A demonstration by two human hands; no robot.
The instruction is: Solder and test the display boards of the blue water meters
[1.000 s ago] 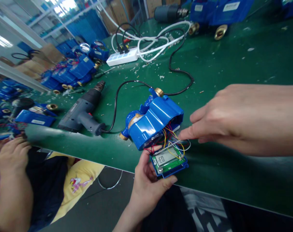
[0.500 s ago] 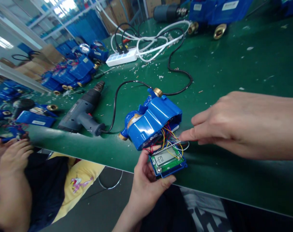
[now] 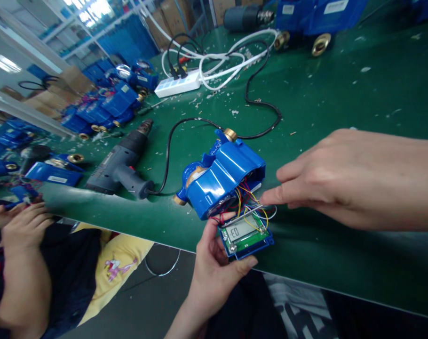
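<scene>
My left hand (image 3: 216,278) grips a circuit board with a small display (image 3: 247,242) in a blue frame, at the table's front edge. The display shows characters, upside down to me. My right hand (image 3: 316,183) pinches a thin metal rod (image 3: 245,214), its handle hidden by the fingers. The rod's far end lies over the board's upper left edge; contact is hard to make out. Red, yellow and white wires (image 3: 242,195) run from the board into a blue water meter (image 3: 221,172) with brass ends, lying just behind it.
A heat gun (image 3: 120,162) lies to the left, its black cord (image 3: 168,155) curving behind the meter. Farther back are a white power strip (image 3: 178,84), another heat gun (image 3: 244,19) and several blue meters (image 3: 101,108). A co-worker's hands (image 3: 25,223) are at the left edge.
My right hand has shifted very slightly while the rod stays over the board's edge. The co-worker's hands have moved slightly right. The board and meter stay in place.
</scene>
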